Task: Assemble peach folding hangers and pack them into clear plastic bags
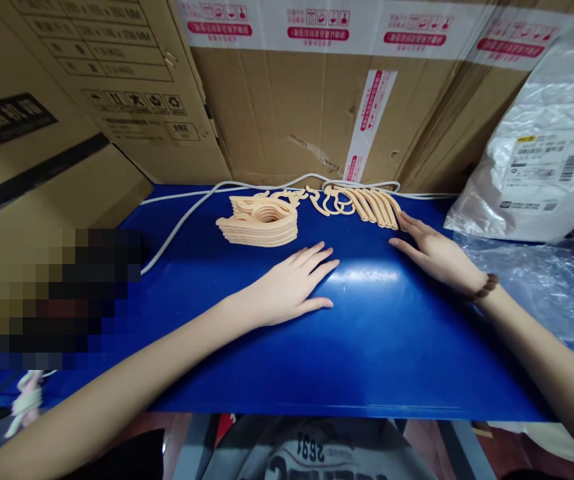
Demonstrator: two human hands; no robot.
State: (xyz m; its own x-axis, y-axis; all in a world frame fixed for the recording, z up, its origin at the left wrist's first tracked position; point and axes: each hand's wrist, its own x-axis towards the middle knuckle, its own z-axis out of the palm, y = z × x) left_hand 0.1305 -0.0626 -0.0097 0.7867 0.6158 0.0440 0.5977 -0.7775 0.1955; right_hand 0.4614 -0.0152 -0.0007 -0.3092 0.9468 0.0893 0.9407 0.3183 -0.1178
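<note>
From the blue table's (347,360) middle, stacked peach hangers (261,233) sit at ten-thirty: probably light, stiff plastic, best gripped by the sides. The left hand (291,283), at nine-thirty, spreads wide, holding nothing. Fanned hangers (374,207), toward twelve-thirty, have tangled-looking hooks, hard to separate by eye. The right hand (437,253), at two, thumb parted, partly hides their end.

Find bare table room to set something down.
Free: blue table between left hand and right hand, down to its front edge, and between left forearm and white cable. Crowded: back, with beige stack and curved pieces; right, with clear plastic.
</note>
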